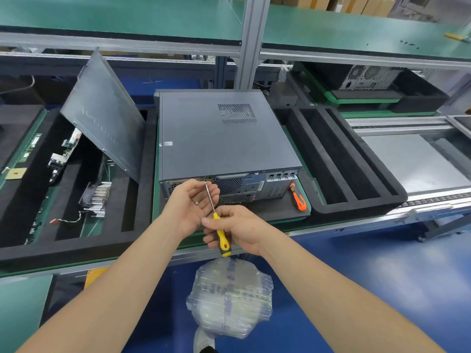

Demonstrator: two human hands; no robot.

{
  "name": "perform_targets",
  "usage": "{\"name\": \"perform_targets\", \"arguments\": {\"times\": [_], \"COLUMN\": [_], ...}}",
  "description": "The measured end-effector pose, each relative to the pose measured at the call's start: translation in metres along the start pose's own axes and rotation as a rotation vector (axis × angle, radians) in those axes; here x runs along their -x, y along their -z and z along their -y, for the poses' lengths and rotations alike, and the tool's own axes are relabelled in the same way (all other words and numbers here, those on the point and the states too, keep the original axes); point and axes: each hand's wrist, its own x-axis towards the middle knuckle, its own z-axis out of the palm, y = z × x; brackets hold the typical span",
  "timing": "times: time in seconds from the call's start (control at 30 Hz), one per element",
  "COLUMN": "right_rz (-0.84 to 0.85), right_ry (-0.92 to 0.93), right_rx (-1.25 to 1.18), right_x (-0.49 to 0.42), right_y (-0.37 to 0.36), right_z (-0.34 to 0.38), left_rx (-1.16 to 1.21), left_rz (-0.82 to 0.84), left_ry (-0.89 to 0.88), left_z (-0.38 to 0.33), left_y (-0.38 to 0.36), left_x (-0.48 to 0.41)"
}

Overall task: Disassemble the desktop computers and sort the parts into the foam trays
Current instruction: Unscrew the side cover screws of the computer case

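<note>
A grey desktop computer (224, 138) lies flat on a green-edged pallet, its rear panel facing me. My right hand (237, 229) grips a yellow-handled screwdriver (222, 238) whose shaft points up toward the rear panel's top left corner. My left hand (195, 200) is cupped palm-up under the shaft, fingers relaxed, with a small screw (196, 202) lying in the palm. A removed side panel (104, 115) leans in the left foam tray (63, 245), which also holds circuit boards (63, 154) and a heatsink (98, 197). The right foam tray (362, 207) has long bare slots.
An orange-handled tool (297, 197) lies on the pallet by the computer's right rear corner. Another computer (367, 76) sits in a tray at the back right. A conveyor (418, 161) runs to the right. A bubble-wrapped bundle (232, 296) sits below the bench edge.
</note>
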Motion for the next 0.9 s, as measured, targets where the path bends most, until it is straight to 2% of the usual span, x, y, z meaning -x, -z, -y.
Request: {"name": "perform_targets", "arguments": {"times": [0.2, 0.33, 0.43, 0.57, 0.67, 0.77, 0.9], "right_rz": [0.04, 0.066, 0.156, 0.187, 0.085, -0.079, -0.321], "right_ry": [-0.06, -0.013, 0.053, 0.112, 0.165, 0.191, 0.248], "right_rx": [0.114, 0.087, 0.011, -0.136, -0.215, -0.33, -0.365], "right_x": [0.0, 0.001, 0.008, 0.025, 0.042, 0.057, 0.071], "right_y": [0.023, 0.041, 0.063, 0.109, 0.152, 0.201, 0.265], "right_z": [-0.017, -0.021, -0.023, -0.023, -0.023, -0.022, -0.013], "left_rx": [-0.004, -0.002, -0.011, -0.077, -0.114, -0.241, -0.369], "left_rz": [-0.014, -0.075, -0.062, 0.091, 0.197, 0.174, 0.107], "left_ry": [-0.018, 0.026, 0.135, 0.308, 0.425, 0.469, 0.468], "left_z": [0.008, 0.017, 0.036, 0.065, 0.09, 0.118, 0.158], "left_y": [0.013, 0.013, 0.007, -0.018, -0.056, -0.105, -0.171], "left_x": [-0.007, -0.016, -0.022, -0.024, -0.031, -0.045, -0.073]}}
